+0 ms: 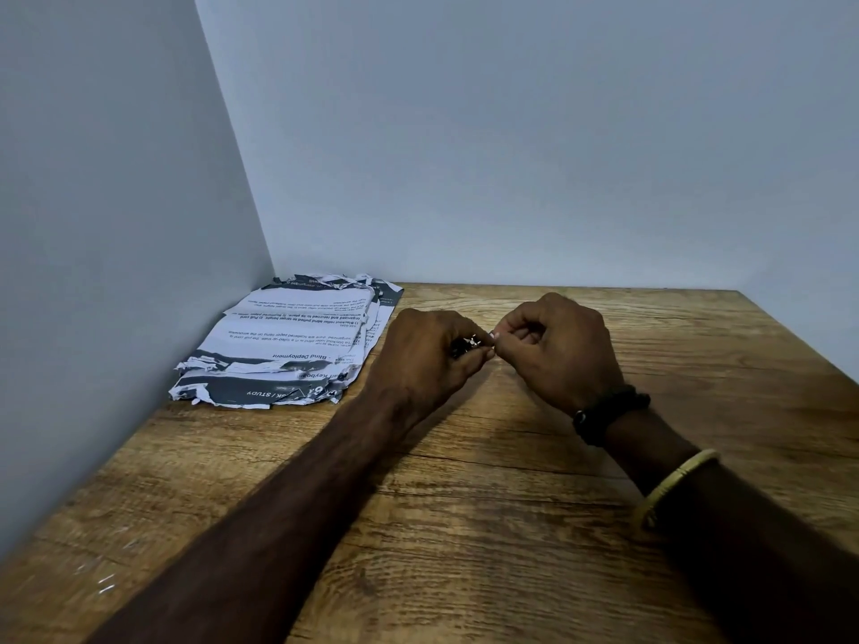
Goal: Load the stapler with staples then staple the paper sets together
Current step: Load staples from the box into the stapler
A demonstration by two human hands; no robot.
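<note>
My left hand [425, 360] is closed around a small dark stapler [462, 345], of which only a black and shiny metal bit shows between the fingers. My right hand [555, 350] meets it fingertip to fingertip, pinching something tiny at the stapler's end; whether it is staples I cannot tell. Both hands hover just over the wooden table [465, 504]. A stack of printed paper sets [293, 346] with ragged edges lies to the left, in the corner by the wall.
Grey walls close the table at the left and the back. A few loose shiny staples [104, 583] lie near the front left edge. My right wrist carries a black band and a yellow bangle.
</note>
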